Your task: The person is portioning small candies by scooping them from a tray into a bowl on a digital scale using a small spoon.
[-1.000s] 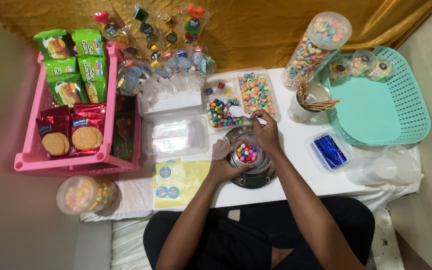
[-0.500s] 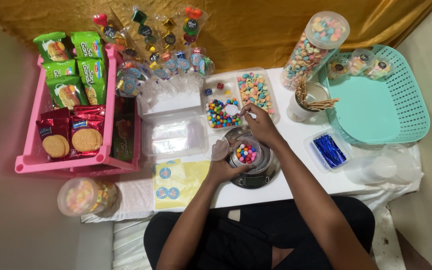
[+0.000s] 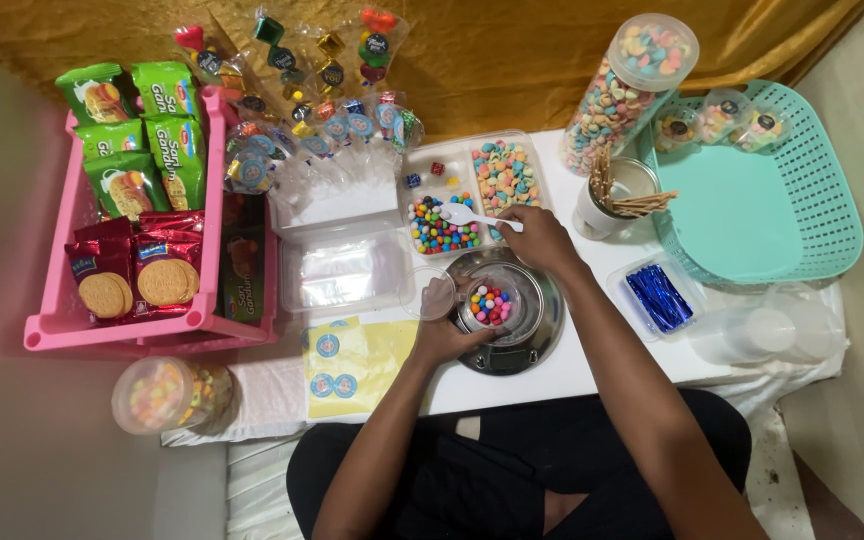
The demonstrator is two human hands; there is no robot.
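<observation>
- We see the right hand (image 3: 542, 238) near the middle of the tabletop (image 3: 592, 365), its fingers pinched shut on the handle of a small white spoon (image 3: 472, 215).
- The spoon's bowl lies over the divided clear tray (image 3: 472, 190) toward the tabletop's far edge, above the compartment of round coloured candies (image 3: 439, 228); whether it touches them we cannot tell.
- The left hand (image 3: 449, 325) is curled around a small clear cup (image 3: 490, 303) that holds a few coloured candy balls.
- The cup sits on a round metal scale (image 3: 532, 335) by the near edge, just below the tray.
- A clear round lid (image 3: 429, 297) seems to rest against the left thumb, though the view there is blurred.
- At the left edge stands a pink rack (image 3: 57, 300) of biscuit packets.
- At the right edge lies a teal basket (image 3: 822, 200), with a tall jar of cereal rings (image 3: 627, 90) beside it.
</observation>
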